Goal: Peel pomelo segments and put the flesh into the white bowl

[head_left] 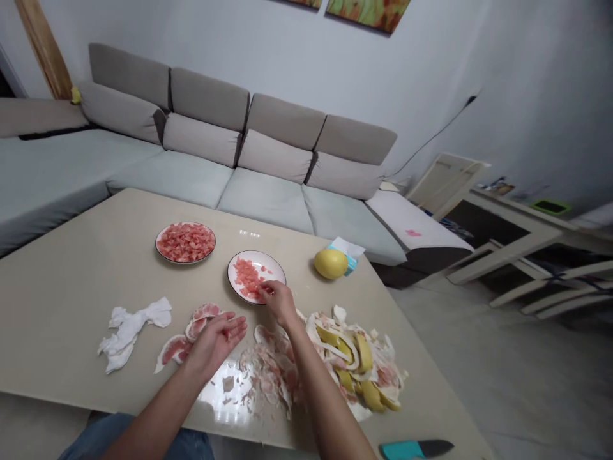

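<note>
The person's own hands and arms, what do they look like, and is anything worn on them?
The left hand and right hand are ungloved, with slim bare forearms. No sleeves, watch or rings are visible. Blue, denim-like cloth shows below.

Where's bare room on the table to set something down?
Bare tabletop lies left of the heaped plate, beyond the crumpled tissue; a smaller patch separates the other plate from the yellow fruit. Peel heap crowds the near right.

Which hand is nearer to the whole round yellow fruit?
Right. The right hand is left of the yellow fruit, at the round white plate; the left hand is farther left.
</note>
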